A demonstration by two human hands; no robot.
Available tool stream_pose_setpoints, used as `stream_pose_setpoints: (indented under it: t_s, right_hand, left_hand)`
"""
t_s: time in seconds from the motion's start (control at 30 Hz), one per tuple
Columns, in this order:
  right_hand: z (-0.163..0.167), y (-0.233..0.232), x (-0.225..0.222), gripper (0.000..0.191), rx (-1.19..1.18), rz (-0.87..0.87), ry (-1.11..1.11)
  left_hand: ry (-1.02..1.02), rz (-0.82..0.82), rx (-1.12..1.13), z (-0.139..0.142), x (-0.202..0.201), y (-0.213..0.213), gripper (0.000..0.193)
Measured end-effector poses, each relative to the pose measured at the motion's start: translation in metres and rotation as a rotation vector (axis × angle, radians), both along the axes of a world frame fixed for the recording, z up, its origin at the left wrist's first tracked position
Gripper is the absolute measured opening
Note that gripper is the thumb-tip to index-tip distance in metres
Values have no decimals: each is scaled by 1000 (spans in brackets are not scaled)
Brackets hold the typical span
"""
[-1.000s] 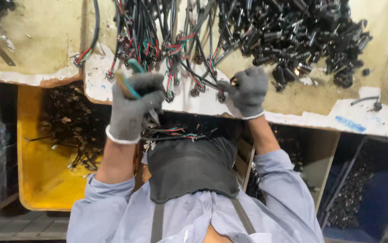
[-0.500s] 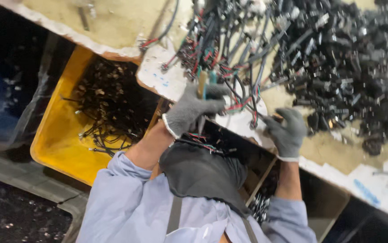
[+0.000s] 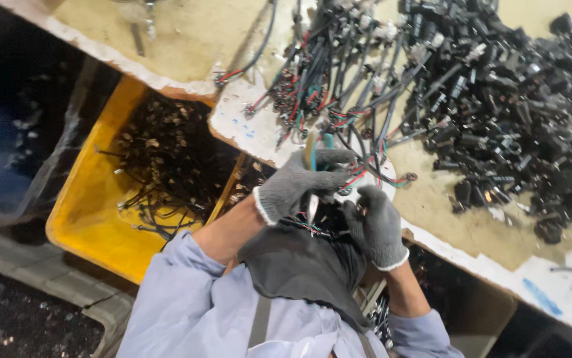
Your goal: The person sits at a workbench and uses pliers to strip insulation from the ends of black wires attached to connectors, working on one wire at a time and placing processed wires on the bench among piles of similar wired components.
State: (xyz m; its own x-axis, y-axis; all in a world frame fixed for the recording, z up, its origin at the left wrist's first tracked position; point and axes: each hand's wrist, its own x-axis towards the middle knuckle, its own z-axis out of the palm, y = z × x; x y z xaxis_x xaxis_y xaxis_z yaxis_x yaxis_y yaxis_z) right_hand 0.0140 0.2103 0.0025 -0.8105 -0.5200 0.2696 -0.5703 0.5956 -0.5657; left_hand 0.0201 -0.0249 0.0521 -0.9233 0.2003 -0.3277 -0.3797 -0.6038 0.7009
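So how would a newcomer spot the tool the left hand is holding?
Start at the yellow bin below the bench edge, then move right to the two grey-gloved hands. The left hand grips the hand tool; its teal handle stands out against the dark cables.

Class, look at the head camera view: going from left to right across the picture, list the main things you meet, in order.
Yellow bin of dark wire scraps → left hand in a grey glove holding a cutting tool → right hand in a grey glove → heap of black connectors on the workbench.
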Motion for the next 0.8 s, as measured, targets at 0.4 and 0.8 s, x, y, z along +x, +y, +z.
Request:
stream_pose_setpoints:
  t_s: [0.4, 0.8]
  right_hand:
    - [58, -5, -13, 70, -275, 256, -230]
    - [28, -10, 4, 65, 222, 341, -394]
  left_hand:
    - [224, -32, -385, 7, 17, 44, 31]
    - [708, 308, -384, -32, 47, 34, 33]
